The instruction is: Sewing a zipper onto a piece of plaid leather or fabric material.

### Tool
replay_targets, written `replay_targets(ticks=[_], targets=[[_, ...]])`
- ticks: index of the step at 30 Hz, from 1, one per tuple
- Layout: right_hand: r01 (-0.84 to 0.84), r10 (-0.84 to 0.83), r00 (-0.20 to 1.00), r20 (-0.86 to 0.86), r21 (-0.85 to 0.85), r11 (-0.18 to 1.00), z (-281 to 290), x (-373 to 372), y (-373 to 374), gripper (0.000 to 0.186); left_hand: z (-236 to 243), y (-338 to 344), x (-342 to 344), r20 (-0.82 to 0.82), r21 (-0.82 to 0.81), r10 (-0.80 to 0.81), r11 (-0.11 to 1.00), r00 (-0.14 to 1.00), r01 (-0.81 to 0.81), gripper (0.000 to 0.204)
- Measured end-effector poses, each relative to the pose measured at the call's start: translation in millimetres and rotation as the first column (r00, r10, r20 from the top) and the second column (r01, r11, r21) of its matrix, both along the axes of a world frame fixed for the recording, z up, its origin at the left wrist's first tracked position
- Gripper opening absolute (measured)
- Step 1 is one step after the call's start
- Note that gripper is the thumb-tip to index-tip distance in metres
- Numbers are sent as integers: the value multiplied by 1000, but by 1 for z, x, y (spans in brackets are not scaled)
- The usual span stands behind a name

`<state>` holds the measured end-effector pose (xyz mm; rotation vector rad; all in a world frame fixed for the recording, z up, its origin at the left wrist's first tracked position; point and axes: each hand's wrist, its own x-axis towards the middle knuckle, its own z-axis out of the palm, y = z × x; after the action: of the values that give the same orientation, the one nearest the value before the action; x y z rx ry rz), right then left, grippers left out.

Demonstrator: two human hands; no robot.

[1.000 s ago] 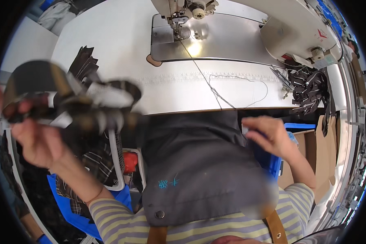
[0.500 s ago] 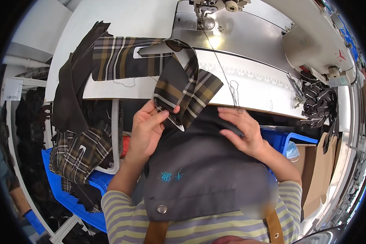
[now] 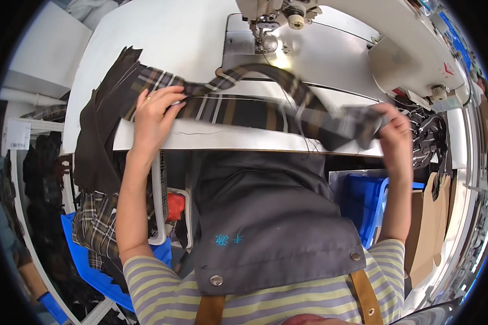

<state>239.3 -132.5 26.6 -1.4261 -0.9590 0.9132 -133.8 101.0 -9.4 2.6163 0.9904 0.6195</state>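
Plaid cloth band in black, brown and white [image 3: 287, 81], long, narrow and twisted, arches above the near side of a white worktable [image 3: 162, 32], spanned between a worker's two hands. Half a second ago the cloth hung folded from the left hand alone, above the dark grey fabric apron [image 3: 271, 216], with the right hand bare and loosely spread beside it; now the hands are well apart and both have hold. The bare left hand [image 3: 154, 116], shifted leftward, pinches the band between thumb and fingers; the bare right hand [image 3: 396, 130], out to the right, is closed on a bunched end, its exact grip lost to motion blur. The cloth has thus gone from a one-handed bundle to a two-handed span, its length laid open from left to right. Beneath the arch, a broad plaid fabric panel [image 3: 244, 112] lies along the table's near side; whether it joins the band cannot be told. Far of the cloth stands a pale-bodied sewing machine [image 3: 412, 70] on a shiny metal bed plate [image 3: 331, 59], the arch curving close to the presser foot. Plain dark cloth strips [image 3: 100, 124] drape over the table's left end, as they did half a second ago.
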Motion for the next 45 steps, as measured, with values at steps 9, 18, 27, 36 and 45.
replay_targets(ticks=[9, 18, 27, 36, 45], targets=[[319, -83, 493, 866, -91, 943, -3, 63, -35, 35, 24, -32, -20, -61, -403, -94, 913, 994, 62, 83], [-132, 191, 180, 965, -169, 977, -28, 12, -38, 65, 15, -58, -38, -100, -4, -153, 988, 983, 153, 45], [-10, 134, 922, 363, -324, 946, 17, 47, -32, 18, 66, -5, -55, -27, -752, 92, 655, 995, -81, 12], [189, -12, 769, 640, -210, 959, -25, 70, -15, 15, 26, 32, -37, -64, -693, 51, 717, 997, -81, 9], [178, -85, 176, 981, 54, 983, -5, 26, -3, 23, 36, -9, -17, -70, 264, 181, 952, 981, -157, 24]])
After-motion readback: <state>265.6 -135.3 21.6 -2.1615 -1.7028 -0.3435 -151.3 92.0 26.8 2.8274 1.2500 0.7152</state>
